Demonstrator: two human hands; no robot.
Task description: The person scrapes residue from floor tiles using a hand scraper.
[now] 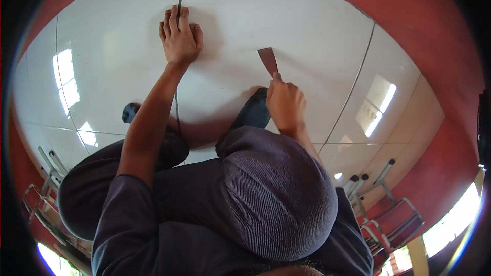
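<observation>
So, scraper [268, 61] in closed right hand [287, 103].

Left hand [181, 42] palm-down, right hand [286, 103] clenched

From where I sit at the far end of the feed, I can read no text, label, brand, number or sign. Nothing in the head view is legible to me as lettering.
</observation>
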